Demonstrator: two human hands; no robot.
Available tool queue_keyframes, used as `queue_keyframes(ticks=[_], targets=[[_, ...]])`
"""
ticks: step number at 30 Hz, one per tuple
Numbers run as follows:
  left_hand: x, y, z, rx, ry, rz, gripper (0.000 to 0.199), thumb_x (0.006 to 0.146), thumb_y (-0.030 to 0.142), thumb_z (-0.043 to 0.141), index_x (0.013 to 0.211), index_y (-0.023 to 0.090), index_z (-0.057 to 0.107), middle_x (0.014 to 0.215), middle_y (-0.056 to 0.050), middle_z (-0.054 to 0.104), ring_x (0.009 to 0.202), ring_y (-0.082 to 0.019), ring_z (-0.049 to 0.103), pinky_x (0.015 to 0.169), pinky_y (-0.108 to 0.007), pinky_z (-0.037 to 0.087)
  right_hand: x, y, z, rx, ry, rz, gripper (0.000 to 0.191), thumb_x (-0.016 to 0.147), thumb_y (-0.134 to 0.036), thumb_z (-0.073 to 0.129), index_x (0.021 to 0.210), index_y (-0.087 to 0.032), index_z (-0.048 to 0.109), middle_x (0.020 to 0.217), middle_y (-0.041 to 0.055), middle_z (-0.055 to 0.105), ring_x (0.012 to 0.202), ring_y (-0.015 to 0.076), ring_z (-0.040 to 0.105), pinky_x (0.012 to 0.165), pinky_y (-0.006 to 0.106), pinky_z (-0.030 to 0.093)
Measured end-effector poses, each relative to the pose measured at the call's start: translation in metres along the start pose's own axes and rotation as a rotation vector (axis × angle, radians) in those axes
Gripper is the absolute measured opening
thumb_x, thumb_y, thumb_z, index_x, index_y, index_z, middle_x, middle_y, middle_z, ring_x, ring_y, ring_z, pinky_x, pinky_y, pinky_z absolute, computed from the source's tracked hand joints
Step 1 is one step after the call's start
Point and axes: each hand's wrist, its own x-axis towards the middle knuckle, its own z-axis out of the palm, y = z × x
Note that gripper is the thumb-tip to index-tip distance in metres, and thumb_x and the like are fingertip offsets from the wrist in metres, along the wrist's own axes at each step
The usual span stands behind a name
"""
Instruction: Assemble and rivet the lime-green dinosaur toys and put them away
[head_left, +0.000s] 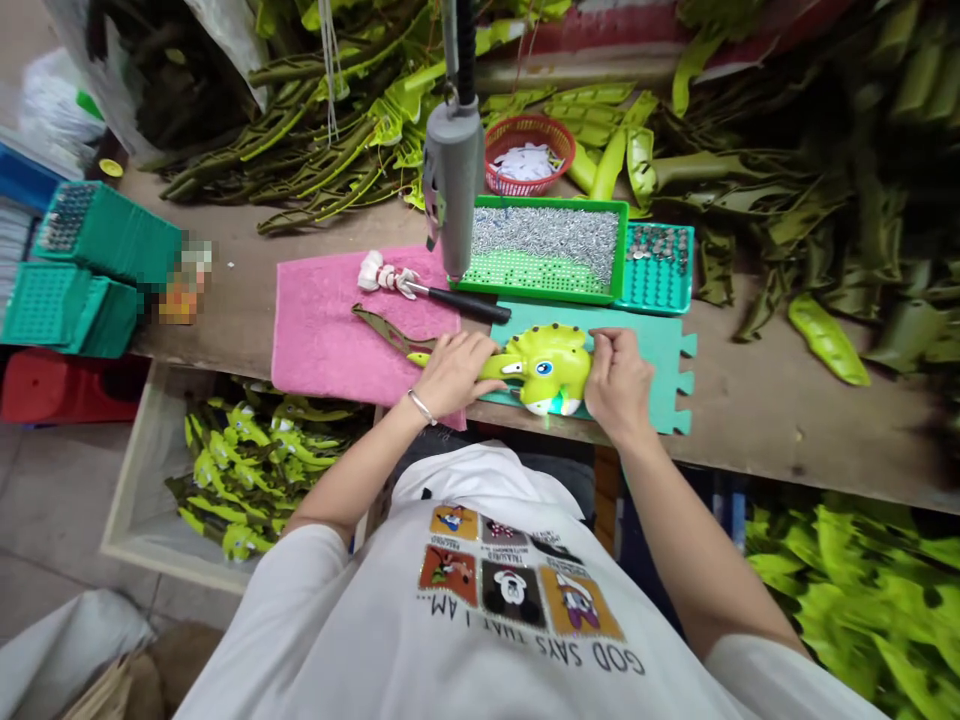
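Observation:
A bright green plastic toy dinosaur [556, 358] with a blue eye, white horn and spotted frill lies on the teal foam mat [664, 385] in front of me. Wearing a bracelet, my left hand [457, 372] is closed around its left part, the palm side hidden. My right hand [619, 382] has its fingers curled against the right edge of the head, pinching it. A long olive and green piece [390, 335] extends left from beneath my left hand over a pink cloth [322, 325]. Just above lies a black-handled tool [471, 305] with a white wrapped head.
A grey power screwdriver [454, 180] hangs over the bench. Behind the mat stand a green tray of screws [551, 240], a teal peg tray [656, 275] and a red basket [529, 165] of white pieces. Green parts are heaped behind; a bin [135, 500] of assembled toys sits lower left.

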Motion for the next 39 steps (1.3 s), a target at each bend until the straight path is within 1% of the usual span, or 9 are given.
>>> queue_keyframes(ticks=[6, 13, 20, 23, 29, 32, 34, 37, 39], targets=[[-0.003, 0.010, 0.008, 0.086, 0.128, -0.023, 0.040, 0.091, 0.049, 0.063, 0.110, 0.014, 0.059, 0.110, -0.011, 0.067, 0.103, -0.027, 0.057, 0.094, -0.041, 0.032, 0.001, -0.001, -0.003, 0.039, 0.005, 0.012, 0.034, 0.097, -0.042, 0.031, 0.100, -0.021, 0.057, 0.094, 0.0121, 0.071, 0.081, 0.0247, 0.066, 0.075, 0.037, 0.048], [0.003, 0.010, 0.023, 0.145, 0.196, -0.048, 0.047, 0.088, 0.060, 0.061, 0.100, 0.015, 0.060, 0.097, -0.009, 0.069, 0.091, -0.026, 0.059, 0.086, -0.039, 0.034, 0.000, -0.002, -0.002, 0.027, -0.011, 0.031, 0.036, 0.097, -0.042, 0.028, 0.102, -0.020, 0.056, 0.095, 0.0130, 0.070, 0.081, 0.0254, 0.065, 0.075, 0.038, 0.046], [0.002, 0.003, 0.025, 0.191, 0.304, 0.018, 0.037, 0.092, 0.053, 0.059, 0.094, 0.017, 0.060, 0.089, -0.007, 0.068, 0.086, -0.024, 0.059, 0.079, -0.036, 0.033, 0.000, -0.013, -0.003, 0.105, 0.001, 0.096, 0.034, 0.094, -0.043, 0.033, 0.101, -0.020, 0.058, 0.089, 0.0116, 0.070, 0.076, 0.0249, 0.064, 0.074, 0.039, 0.047], [-0.001, -0.002, 0.018, 0.159, 0.333, 0.038, 0.035, 0.091, 0.052, 0.062, 0.094, 0.017, 0.059, 0.088, -0.006, 0.068, 0.083, -0.023, 0.059, 0.077, -0.035, 0.034, 0.000, -0.018, -0.015, 0.261, -0.101, 0.187, 0.037, 0.091, -0.051, 0.044, 0.103, -0.020, 0.060, 0.082, 0.0079, 0.069, 0.073, 0.0231, 0.063, 0.073, 0.039, 0.050], [-0.014, -0.022, 0.004, 0.155, 0.412, 0.106, 0.038, 0.086, 0.053, 0.068, 0.094, 0.018, 0.057, 0.087, -0.006, 0.068, 0.080, -0.023, 0.059, 0.074, -0.035, 0.037, -0.002, -0.020, -0.032, 0.911, -0.510, 0.415, 0.051, 0.059, -0.063, 0.079, 0.082, -0.019, 0.067, 0.079, 0.0040, 0.071, 0.071, 0.0173, 0.065, 0.064, 0.032, 0.057], [-0.018, -0.031, 0.006, 0.118, 0.351, 0.123, 0.035, 0.087, 0.050, 0.068, 0.093, 0.018, 0.056, 0.085, -0.004, 0.066, 0.078, -0.022, 0.060, 0.073, -0.034, 0.038, -0.009, -0.020, -0.025, 0.985, -0.527, 0.473, 0.049, 0.056, -0.061, 0.083, 0.076, -0.019, 0.067, 0.073, 0.0017, 0.069, 0.066, 0.0147, 0.063, 0.061, 0.030, 0.056], [-0.019, -0.037, 0.008, 0.098, 0.306, 0.108, 0.033, 0.088, 0.049, 0.068, 0.093, 0.019, 0.055, 0.085, -0.004, 0.066, 0.079, -0.023, 0.060, 0.073, -0.034, 0.040, -0.013, -0.021, -0.020, 0.961, -0.520, 0.456, 0.047, 0.059, -0.060, 0.081, 0.078, -0.019, 0.068, 0.073, 0.0015, 0.070, 0.066, 0.0152, 0.064, 0.061, 0.030, 0.057], [-0.019, -0.044, 0.008, 0.095, 0.252, 0.088, 0.034, 0.087, 0.051, 0.067, 0.094, 0.019, 0.055, 0.089, -0.007, 0.066, 0.081, -0.025, 0.060, 0.071, -0.035, 0.041, -0.010, -0.018, -0.025, 0.809, -0.515, 0.286, 0.039, 0.072, -0.055, 0.073, 0.088, -0.020, 0.072, 0.079, 0.0035, 0.074, 0.072, 0.0180, 0.067, 0.068, 0.033, 0.057], [-0.019, -0.049, 0.005, 0.086, 0.236, 0.098, 0.039, 0.086, 0.053, 0.067, 0.098, 0.018, 0.056, 0.092, -0.008, 0.065, 0.082, -0.026, 0.060, 0.071, -0.037, 0.044, -0.001, -0.008, -0.039, 0.642, -0.394, 0.137, 0.032, 0.080, -0.047, 0.067, 0.094, -0.020, 0.073, 0.089, 0.0057, 0.077, 0.079, 0.0196, 0.069, 0.076, 0.036, 0.057]])
